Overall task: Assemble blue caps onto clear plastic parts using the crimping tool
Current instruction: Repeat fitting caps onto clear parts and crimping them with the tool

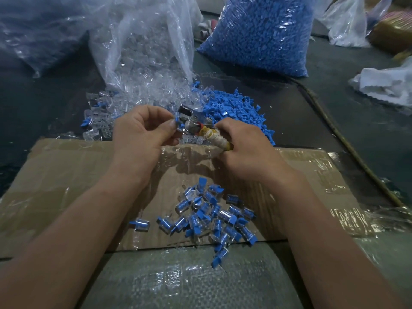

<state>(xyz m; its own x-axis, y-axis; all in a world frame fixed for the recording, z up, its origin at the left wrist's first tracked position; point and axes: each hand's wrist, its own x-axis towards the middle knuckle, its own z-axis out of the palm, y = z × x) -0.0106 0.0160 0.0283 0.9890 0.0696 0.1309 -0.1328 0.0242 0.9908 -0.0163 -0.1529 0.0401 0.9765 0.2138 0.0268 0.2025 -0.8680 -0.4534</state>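
My right hand [243, 148] grips the crimping tool [194, 124] by its taped handle, its metal head pointing left. My left hand [142, 132] pinches a small part with a blue cap [177, 120] against the tool's head; the clear body is mostly hidden by my fingers. Loose blue caps [236, 110] lie heaped just beyond the tool. Loose clear plastic parts [104, 114] spill from an open bag to the left of the heap. A pile of assembled pieces [214, 217] lies on the cardboard below my hands.
A taped cardboard sheet [66, 175] covers the near table. An open clear bag [142, 45] of clear parts stands at the back, and a full bag of blue caps [260, 34] at back right. White cloth [385, 85] lies far right. A cord [347, 148] runs diagonally along the right.
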